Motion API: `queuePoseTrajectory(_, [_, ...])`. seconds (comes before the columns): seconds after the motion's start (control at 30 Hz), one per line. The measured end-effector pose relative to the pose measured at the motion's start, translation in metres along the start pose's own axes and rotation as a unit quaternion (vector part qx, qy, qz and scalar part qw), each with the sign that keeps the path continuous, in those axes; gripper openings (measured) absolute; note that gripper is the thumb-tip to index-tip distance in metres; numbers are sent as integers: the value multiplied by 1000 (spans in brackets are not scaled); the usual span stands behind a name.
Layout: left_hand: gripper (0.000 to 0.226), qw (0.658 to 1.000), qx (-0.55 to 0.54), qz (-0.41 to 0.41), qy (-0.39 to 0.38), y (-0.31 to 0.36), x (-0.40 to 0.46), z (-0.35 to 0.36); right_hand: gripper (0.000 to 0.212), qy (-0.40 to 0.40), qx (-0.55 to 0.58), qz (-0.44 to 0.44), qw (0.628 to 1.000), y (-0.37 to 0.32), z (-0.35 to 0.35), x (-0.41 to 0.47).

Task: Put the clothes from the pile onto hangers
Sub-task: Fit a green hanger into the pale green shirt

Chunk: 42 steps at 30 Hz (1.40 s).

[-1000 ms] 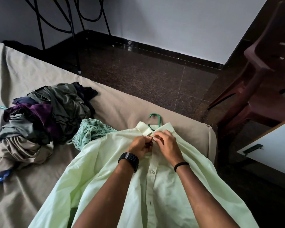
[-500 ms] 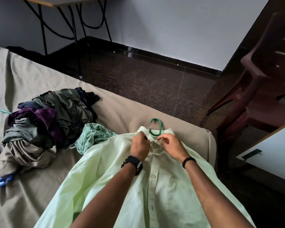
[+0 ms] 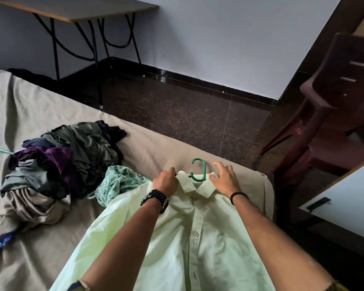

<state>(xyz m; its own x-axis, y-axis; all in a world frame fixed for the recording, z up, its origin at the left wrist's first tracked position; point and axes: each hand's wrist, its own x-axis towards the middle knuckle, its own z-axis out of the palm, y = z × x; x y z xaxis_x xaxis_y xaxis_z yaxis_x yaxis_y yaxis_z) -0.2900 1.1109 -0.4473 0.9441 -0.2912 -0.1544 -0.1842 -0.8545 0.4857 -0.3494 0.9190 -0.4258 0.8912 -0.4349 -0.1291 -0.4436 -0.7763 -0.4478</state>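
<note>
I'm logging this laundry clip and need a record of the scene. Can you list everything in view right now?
shirt: one, pale green, buttoned, flat on the bed in front of the person
hanger: one, green, hook sticking out of the shirt collar
clothes pile: one heap, dark grey, purple and beige, left on the bed
patterned cloth: one, teal leaf print, between pile and shirt
blue object: one, bed's left edge, kind unclear
bed: one, beige sheet
table: one, dark top, black metal legs, by the wall
chair: one, dark red plastic, right
left hand: grips the left collar, black watch
right hand: fingers spread at the right collar, black band
</note>
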Motion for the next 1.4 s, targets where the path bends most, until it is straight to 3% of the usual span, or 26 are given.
queuePoseTrajectory(0.17, [25,995,-85,7,51,-4,-3,2,44,-86,-71,7,994,-12,9,13])
queuePoseTrajectory(0.27, [29,994,-85,9,64,-2,-5,3,22,-83,-51,10,995,-14,9,23])
queuePoseTrajectory(0.33, [33,994,-98,-9,47,2,-2,-2,9,-59,-22,6,998,-17,5,29])
queuePoseTrajectory(0.4, [35,991,-124,-45,10,7,5,-12,9,-53,8,-10,999,-18,-2,38])
queuePoseTrajectory(0.5, [32,982,-168,-77,-46,13,23,-26,10,-110,33,-34,993,-20,-12,50])
queuePoseTrajectory(0.63, [44,983,-113,-65,-133,21,39,-39,26,-178,68,-12,982,-20,-22,61])
queuePoseTrajectory(0.73, [23,975,-151,-49,-153,23,42,-47,44,-223,5,19,975,-23,-29,67])
queuePoseTrajectory(0.87, [20,961,-235,-62,-132,26,36,-60,29,-312,-12,71,947,-29,-46,69])
queuePoseTrajectory(0.97, [27,947,-278,-48,-151,32,32,-70,39,-301,-40,53,951,-35,-67,64])
queuePoseTrajectory(1.1, [21,941,-276,-9,-196,45,24,-83,18,-304,-34,38,951,-37,-87,52])
queuePoseTrajectory(1.23, [12,948,-250,2,-199,68,4,-105,16,-219,-30,-26,975,-32,-115,27])
queuePoseTrajectory(1.33, [40,963,-212,44,-161,82,-12,-123,19,-166,-18,-70,983,-31,-139,6])
queuePoseTrajectory(1.4, [40,974,-150,94,-139,98,-24,-136,22,-128,0,-86,988,-32,-158,-9])
